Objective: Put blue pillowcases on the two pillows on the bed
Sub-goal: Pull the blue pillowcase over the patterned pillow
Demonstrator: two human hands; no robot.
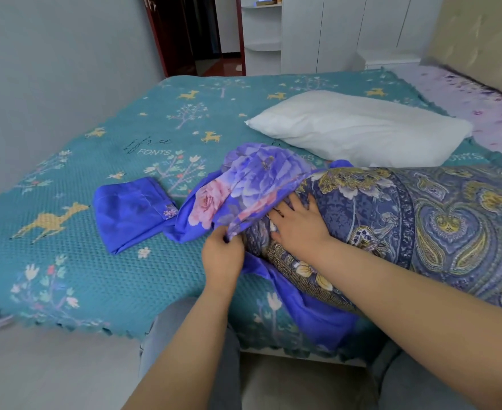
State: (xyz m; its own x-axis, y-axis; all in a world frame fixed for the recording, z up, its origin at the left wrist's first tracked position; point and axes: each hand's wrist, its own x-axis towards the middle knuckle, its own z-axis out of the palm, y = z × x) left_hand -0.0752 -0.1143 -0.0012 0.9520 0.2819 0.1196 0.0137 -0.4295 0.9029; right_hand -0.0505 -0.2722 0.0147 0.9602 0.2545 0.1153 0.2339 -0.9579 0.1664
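A pillow with a blue and yellow paisley cover point(439, 220) lies across the near right of the bed. A blue floral pillowcase point(244, 184) is draped over its left end. My left hand point(221, 255) pinches the pillowcase's open edge at the pillow's end. My right hand point(297, 229) rests flat on the pillow, fingers spread, reaching under that raised edge. A second blue pillowcase point(128, 211) lies folded on the bedspread to the left. A bare white pillow point(362, 127) lies farther back.
The bed has a teal bedspread point(96, 285) with deer and tree patterns. A lilac sheet point(480, 105) shows at the headboard end on the right. White wardrobes point(317, 31) and a dark doorway point(196, 34) stand beyond the bed. My legs are against the near bed edge.
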